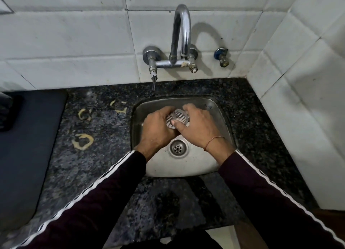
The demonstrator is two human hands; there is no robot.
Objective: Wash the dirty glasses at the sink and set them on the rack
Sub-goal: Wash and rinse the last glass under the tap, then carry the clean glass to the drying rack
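Glass: a ribbed, clear glass (pixel 177 119) is being held over the back half of the sink, its round rim tipped up toward the person, between both hands and above the basin floor.
Left hand: the left hand (pixel 158 127) is wrapping around the glass from the left side, fingers curled over its ribbed wall, so it is gripping the glass.
Right hand: the right hand (pixel 196 126) is closing on the glass from the right, its thumb (pixel 176 123) lying across the near rim and its fingers curling behind, so it too is grasping the glass.
Wrist: a thin reddish thread (pixel 212 141) is sitting around the right wrist.
Sleeves: both arms are wearing dark maroon sleeves (pixel 104 198) with white stripes running along them.
Sink: the small steel sink (pixel 186 166) is sitting sunk into the counter, its drain (pixel 178 148) showing just nearer the person than the hands.
Tap: a curved chrome tap (pixel 182 30) is standing out from the wall above the sink; I cannot tell whether water is running from it.
Valve: a small valve with a blue collar (pixel 222 55) is sticking out of the tiles to the right of the tap.
Counter: the dark speckled stone counter (pixel 97 155) is carrying several yellowish ring-shaped marks (pixel 83 141) to the left of the sink.
Mat: a dark mat (pixel 28 136) is lying on the counter at the far left.
Wall: white tiles (pixel 74 43) are covering the wall behind and the corner to the right.
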